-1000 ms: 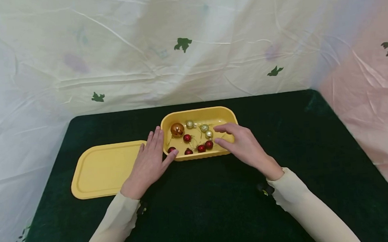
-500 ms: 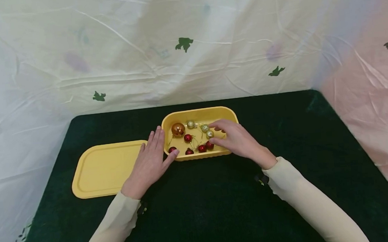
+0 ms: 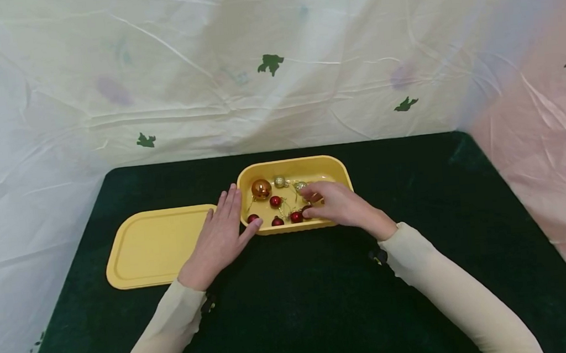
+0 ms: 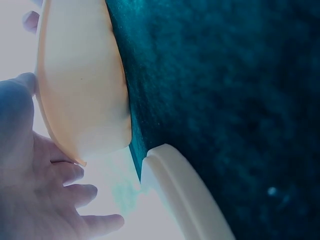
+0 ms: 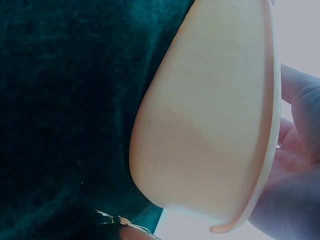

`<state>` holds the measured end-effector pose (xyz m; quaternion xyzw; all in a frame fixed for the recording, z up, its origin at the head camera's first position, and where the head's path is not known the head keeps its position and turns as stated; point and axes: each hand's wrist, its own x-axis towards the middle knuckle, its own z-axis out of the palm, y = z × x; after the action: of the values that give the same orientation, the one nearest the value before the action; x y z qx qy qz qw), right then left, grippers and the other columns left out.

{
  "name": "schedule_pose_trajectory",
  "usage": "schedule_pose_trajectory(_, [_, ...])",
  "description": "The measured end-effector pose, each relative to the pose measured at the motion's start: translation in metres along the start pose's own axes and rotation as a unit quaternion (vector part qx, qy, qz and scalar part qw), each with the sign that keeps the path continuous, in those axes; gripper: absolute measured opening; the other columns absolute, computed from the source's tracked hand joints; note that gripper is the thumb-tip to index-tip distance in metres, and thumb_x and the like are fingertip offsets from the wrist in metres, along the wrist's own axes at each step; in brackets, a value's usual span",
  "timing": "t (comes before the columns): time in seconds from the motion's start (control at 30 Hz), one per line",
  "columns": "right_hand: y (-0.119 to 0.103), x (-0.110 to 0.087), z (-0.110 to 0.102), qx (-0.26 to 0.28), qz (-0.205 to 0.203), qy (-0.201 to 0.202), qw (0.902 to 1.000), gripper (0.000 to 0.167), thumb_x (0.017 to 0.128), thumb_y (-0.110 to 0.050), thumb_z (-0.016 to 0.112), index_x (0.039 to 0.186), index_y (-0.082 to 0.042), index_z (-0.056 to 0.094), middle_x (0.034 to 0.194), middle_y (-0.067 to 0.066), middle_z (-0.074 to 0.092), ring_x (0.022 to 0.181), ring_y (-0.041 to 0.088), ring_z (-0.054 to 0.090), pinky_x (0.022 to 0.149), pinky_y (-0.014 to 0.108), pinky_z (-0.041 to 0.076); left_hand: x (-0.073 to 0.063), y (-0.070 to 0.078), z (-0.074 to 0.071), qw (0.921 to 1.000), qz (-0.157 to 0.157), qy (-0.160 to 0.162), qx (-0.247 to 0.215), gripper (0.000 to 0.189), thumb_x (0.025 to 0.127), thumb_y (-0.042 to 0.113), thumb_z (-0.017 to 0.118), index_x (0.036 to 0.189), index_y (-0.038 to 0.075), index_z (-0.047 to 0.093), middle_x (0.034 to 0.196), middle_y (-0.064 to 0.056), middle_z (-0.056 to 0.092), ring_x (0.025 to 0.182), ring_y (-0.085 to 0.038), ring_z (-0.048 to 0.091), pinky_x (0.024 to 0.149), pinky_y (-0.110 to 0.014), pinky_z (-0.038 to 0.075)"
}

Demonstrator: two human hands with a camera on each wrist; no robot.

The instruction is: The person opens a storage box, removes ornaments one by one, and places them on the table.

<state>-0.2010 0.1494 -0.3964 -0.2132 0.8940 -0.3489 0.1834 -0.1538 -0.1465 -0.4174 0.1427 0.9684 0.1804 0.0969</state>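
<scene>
wrinkled pale fabric (image 3: 194, 67) printed with green shapes (image 3: 271, 64) hangs behind a dark green table (image 3: 299, 319), where a yellow box (image 3: 312, 166) sits toward the far edge. inside the box, a shiny copper-colored ball (image 3: 261, 189) lies in the left half, red baubles (image 3: 275, 201) lie at its middle and along its near wall, and gold baubles (image 3: 280, 181) lie toward its far side. a person's left hand (image 3: 215, 243), fingers straight and thumb held apart, rests against the box's left end. the right hand (image 3: 342, 204) reaches over the box's right half, fingers curved toward the thumb among gold and red baubles; whether it pinches one cannot be told. a yellow lid (image 3: 144, 248) lies left of the box.
</scene>
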Motion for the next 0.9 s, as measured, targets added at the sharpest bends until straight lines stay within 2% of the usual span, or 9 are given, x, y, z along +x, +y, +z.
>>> schedule_pose_trajectory(0.3, [0.003, 0.005, 0.001, -0.009, -0.007, -0.027, 0.9996, 0.037, 0.097, -0.019, 0.075, 0.131, -0.007, 0.067, 0.123, 0.008, 0.071, 0.112, 0.022, 0.069, 0.094, 0.041, 0.057, 0.001, 0.000, 0.001, 1.0000, 0.003, 0.003, 0.000, 0.093, 0.103, 0.069, 0.036, 0.167, 0.011, 0.002, 0.174, -0.007, -0.005, 0.160, -0.031, 0.001, 0.124, -0.063, 0.013])
schedule_pose_trajectory(0.67, [0.002, 0.011, 0.003, -0.064, 0.008, -0.038, 0.9972, 0.031, 0.096, -0.020, 0.076, 0.125, -0.009, 0.072, 0.115, 0.005, 0.073, 0.104, 0.019, 0.068, 0.091, 0.039, 0.056, 0.001, 0.000, 0.000, 1.0000, 0.001, 0.002, -0.002, 0.094, 0.103, 0.069, 0.037, 0.167, 0.011, 0.002, 0.174, -0.008, -0.004, 0.159, -0.033, 0.003, 0.123, -0.063, 0.015])
schedule_pose_trajectory(0.9, [0.001, 0.012, 0.002, -0.068, 0.010, -0.041, 0.9968, 0.022, 0.096, -0.019, 0.074, 0.117, -0.011, 0.076, 0.106, 0.001, 0.073, 0.091, 0.016, 0.062, 0.083, 0.036, 0.052, 0.001, 0.000, 0.000, 1.0000, 0.001, 0.002, -0.005, 0.093, 0.104, 0.068, 0.037, 0.167, 0.011, 0.002, 0.174, -0.007, -0.005, 0.159, -0.032, 0.003, 0.123, -0.063, 0.017])
